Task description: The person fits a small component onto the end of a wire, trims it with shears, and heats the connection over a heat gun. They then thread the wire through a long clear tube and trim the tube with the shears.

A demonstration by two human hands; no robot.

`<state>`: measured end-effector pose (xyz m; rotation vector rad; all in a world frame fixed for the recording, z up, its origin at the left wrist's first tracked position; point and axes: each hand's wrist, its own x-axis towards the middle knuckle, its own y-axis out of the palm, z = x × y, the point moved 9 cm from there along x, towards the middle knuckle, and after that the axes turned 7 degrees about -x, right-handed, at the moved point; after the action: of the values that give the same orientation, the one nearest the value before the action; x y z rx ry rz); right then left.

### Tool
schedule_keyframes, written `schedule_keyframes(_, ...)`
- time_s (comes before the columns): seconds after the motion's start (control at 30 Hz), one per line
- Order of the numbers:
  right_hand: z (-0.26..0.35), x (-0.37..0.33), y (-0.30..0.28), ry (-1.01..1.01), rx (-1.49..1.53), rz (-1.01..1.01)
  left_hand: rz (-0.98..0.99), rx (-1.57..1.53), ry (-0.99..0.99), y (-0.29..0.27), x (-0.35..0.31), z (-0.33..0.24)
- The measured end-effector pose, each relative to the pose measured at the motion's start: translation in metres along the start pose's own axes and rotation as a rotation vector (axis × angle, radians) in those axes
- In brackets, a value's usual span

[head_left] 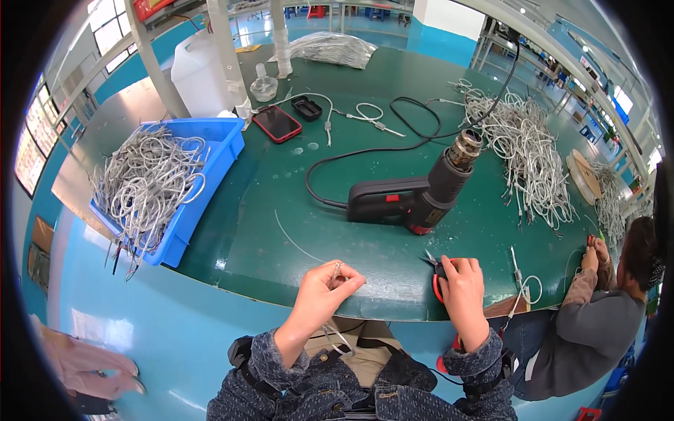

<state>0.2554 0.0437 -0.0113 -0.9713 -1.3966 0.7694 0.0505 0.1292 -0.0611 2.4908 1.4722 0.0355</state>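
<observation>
My left hand [324, 293] is closed in a pinch above the front edge of the green table. It holds a thin grey cable [335, 269], whose lower length hangs toward my lap. A fine pale strand [293, 242] runs from near these fingers over the tabletop. My right hand [465, 286] is wrapped round red-handled cutters [439, 269] at the table edge, their tips pointing away to the left. Beyond the hands rests a black heat gun [393, 201], its nozzle toward the far right.
A blue bin [203, 188] full of grey cables stands left. More cables [523, 144] are heaped right, near a spool [583, 177]. A red-edged phone [277, 124], black tray [306, 108] and glass bottle [264, 87] lie farther back. A co-worker [597, 330] sits at right.
</observation>
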Motion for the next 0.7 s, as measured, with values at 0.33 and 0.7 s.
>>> schedule_keyframes(0.33,0.090,0.009,-0.032,-0.045,0.805,-0.217,0.034,-0.164,-0.124,0.011,-0.011,0.010)
schedule_keyframes(0.7,0.093,0.007,-0.036,0.023,0.829,-0.306,0.010,-0.219,-0.104,0.012,-0.023,0.009)
